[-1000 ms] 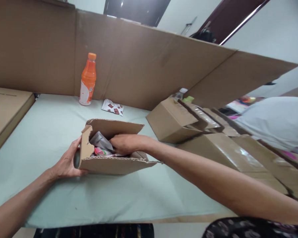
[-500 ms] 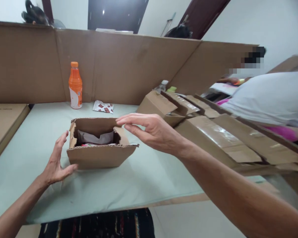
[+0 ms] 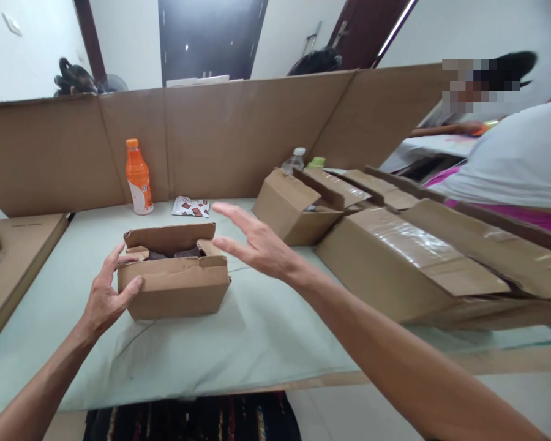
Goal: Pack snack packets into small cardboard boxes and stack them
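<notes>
Lying nearest, at six o'clock from the small carton [image 3: 179, 288], dark cloth [image 3: 193, 419] with coloured streaks shows below the worktop [image 3: 266, 343] and its creased, pale-green cover. The carton sits on this cover, left of the view's middle, plain brown cardboard with ragged flaps and dark contents partly in sight. At nine o'clock, the left hand [image 3: 108, 294] cups the carton's end, fingers and thumb well parted, thumb against the near wall. At two o'clock, the right hand [image 3: 261, 245] has straight, widely spread fingers, grasping nothing; whether its thumb touches the carton I cannot tell. Larger boxes [image 3: 367, 282] with glossy clear tape stand at three o'clock. At twelve lies a flat white packet [image 3: 190, 207] with brown squares, its lettering too small to read. At eleven stands an orange bottle [image 3: 139, 177], its white-and-orange label unreadable, before a creased cardboard screen [image 3: 239, 135].
</notes>
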A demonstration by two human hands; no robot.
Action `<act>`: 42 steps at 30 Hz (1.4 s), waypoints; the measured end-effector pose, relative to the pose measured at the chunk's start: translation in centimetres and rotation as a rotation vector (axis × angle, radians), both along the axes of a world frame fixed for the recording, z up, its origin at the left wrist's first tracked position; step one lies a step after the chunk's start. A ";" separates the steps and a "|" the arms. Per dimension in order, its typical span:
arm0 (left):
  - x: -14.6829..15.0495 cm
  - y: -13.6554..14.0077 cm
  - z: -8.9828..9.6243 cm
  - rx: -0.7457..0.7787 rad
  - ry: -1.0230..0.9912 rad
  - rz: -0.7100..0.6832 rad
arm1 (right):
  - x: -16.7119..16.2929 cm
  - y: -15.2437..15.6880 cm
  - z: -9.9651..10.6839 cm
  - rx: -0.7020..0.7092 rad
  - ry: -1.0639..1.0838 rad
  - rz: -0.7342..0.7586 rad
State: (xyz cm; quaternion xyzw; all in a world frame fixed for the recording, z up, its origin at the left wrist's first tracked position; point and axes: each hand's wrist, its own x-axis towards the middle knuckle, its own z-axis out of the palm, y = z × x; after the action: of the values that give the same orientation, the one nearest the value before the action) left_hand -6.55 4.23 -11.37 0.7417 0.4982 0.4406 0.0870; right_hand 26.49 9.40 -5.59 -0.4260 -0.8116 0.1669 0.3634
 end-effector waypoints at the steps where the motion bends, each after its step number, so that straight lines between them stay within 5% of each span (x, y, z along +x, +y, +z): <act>1: 0.1 0.0 -0.2 0.029 0.001 0.007 | -0.2 0.6 0.0 0.022 -0.004 -0.007; 7: 0.2 0.0 -1.2 0.097 0.066 0.089 | -0.8 -0.3 -3.6 0.012 -0.253 0.295; 14: -0.3 0.8 -1.2 0.092 0.114 -0.037 | -0.5 -0.8 -5.7 0.146 -0.487 0.265; 20: -0.2 1.4 -1.6 0.198 0.112 0.000 | -1.4 1.8 -6.4 0.226 -0.391 0.323; 25: 1.7 0.8 -1.5 0.185 0.115 0.026 | 0.2 -1.2 -7.5 0.263 -0.257 0.276; 30: 7.7 1.9 -1.8 0.117 0.071 -0.186 | 5.9 -7.4 -8.1 0.292 -0.300 0.010; 36: 21.0 8.0 -2.9 -0.023 0.041 -0.479 | 12.2 -14.7 -9.2 0.353 -0.472 -0.532; 39: 27.2 10.2 -3.9 -0.072 0.041 -0.477 | 13.6 -15.4 -9.1 0.293 -0.574 -0.791; 42: 29.8 9.8 -5.7 -0.111 0.091 -0.506 | 13.9 -13.6 -8.2 0.191 -0.641 -0.973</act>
State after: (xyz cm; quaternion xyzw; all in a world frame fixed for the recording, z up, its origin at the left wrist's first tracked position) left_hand 23.27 14.08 -17.06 0.8558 0.3238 0.3429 0.2124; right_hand 40.35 -4.21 -13.81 -0.7439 -0.6036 -0.2300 0.1715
